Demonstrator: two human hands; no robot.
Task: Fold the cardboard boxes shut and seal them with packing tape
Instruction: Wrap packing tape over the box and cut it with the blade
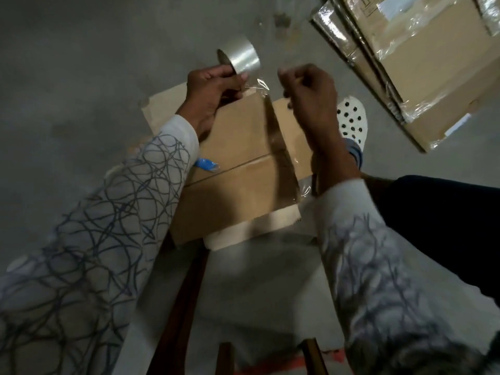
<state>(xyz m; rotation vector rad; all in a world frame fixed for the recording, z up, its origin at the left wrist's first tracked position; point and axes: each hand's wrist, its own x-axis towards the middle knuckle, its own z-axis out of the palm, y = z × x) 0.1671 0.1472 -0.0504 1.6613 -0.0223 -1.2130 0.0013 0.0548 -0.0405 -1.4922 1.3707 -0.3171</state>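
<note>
A: What do you have, starting from the left?
B: I see the left hand (211, 90) just above centre. Its fingers are curled round the shiny roll of clear packing tape (242, 59), which sticks up past the knuckles over the grey concrete floor (81, 63).
A: And the tape itself?
B: A crinkled strip of clear tape (261, 86) runs from the roll across to the right hand (308, 96). That hand's fingers are curled tight and pinch the strip's far edge, though blur softens it.
A: Where's the box?
B: The brown cardboard box (238, 169) lies mid-frame under both hands, flaps folded shut, with a band of clear tape crossing the seam. A scrap of blue tape (207, 164) sits at its left edge. Right of the box I see a white perforated shoe (351, 121), and in the upper right a stack of flat cardboard wrapped in plastic film (422, 63)
</note>
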